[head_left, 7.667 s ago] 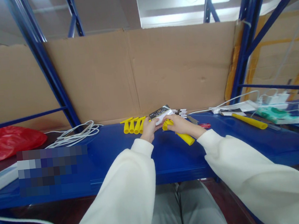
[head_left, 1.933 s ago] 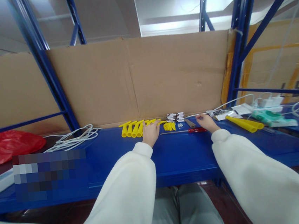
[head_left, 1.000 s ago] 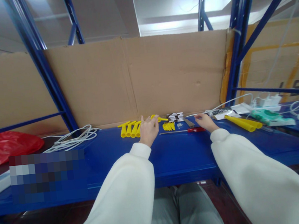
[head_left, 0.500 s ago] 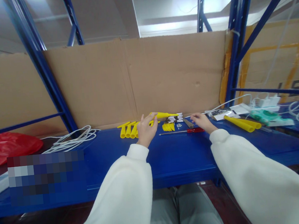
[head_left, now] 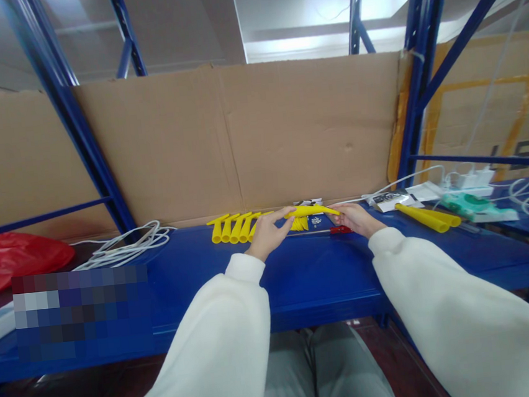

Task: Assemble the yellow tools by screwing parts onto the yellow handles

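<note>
A yellow cone-shaped tube [head_left: 311,209] lies level between my two hands above the blue shelf. My left hand [head_left: 269,230] grips its wider left end between thumb and fingers. At the narrow right end, my right hand [head_left: 354,218] has its fingers closed on the tip. Several similar yellow cones [head_left: 230,230] stand in a row left of my left hand. Beneath the held cone are small yellow pieces [head_left: 300,224], partly covered. A screwdriver with a red handle [head_left: 340,230] lies just in front of them, near my right hand.
White cable [head_left: 131,245] lies coiled at the left, beside a red bag [head_left: 18,261]. On the right are two yellow cones [head_left: 425,217], a black-and-white packet [head_left: 393,201] and a green item [head_left: 471,205]. Cardboard [head_left: 286,134] closes off the back; blue posts [head_left: 94,152] flank it.
The yellow cone in my left hand has come nearer and to the right. My right hand has moved slightly left and closed on its narrow end.
</note>
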{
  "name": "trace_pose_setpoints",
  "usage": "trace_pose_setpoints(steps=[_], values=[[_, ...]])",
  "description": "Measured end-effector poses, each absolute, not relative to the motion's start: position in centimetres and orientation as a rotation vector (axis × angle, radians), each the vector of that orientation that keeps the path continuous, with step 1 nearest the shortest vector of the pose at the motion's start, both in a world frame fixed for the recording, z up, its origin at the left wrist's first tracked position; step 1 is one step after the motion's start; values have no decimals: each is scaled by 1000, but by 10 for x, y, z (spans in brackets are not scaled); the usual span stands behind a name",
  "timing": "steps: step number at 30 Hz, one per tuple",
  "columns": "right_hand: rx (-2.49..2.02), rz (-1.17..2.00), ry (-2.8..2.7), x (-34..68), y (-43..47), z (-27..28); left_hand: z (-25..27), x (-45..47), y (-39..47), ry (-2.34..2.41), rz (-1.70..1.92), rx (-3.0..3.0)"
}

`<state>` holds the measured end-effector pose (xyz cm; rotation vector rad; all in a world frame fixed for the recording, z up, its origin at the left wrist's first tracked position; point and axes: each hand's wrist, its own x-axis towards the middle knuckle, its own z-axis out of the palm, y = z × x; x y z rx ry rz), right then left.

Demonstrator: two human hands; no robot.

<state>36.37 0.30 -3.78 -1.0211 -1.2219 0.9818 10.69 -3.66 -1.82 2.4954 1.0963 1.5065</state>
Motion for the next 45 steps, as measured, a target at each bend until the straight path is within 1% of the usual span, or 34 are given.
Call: trace_pose_setpoints(steps=[3,7,11,16,25,35,38,40,45], values=[[-1046,1054,-1086,365,4,-39,-19,106,-37,1154,1426,2529],[-1103,1058,-1084,361,-1,-37,-19,106,-37,1399,1335,2544],[-1121,1043,-1091,356,-6,-35,-21,107,-35,1594,1134,2609],[-1091,1084,-1142,349,-10,-33,-26,110,-37,1642,938,2766],[-1047,1178,-1262,325,-13,-30,-27,115,-39,1567,857,2914],[-1006,1179,-1450,296,-16,-30,-32,113,-35,1637,885,2834],[-1036,1103,-1504,304,-11,-30,-33,112,-35,1640,909,2816],[-1097,973,-1548,314,-5,-30,-34,110,-34,1632,929,2803],[-1401,382,-1738,346,6,-31,-35,104,-30,1665,891,2757]])
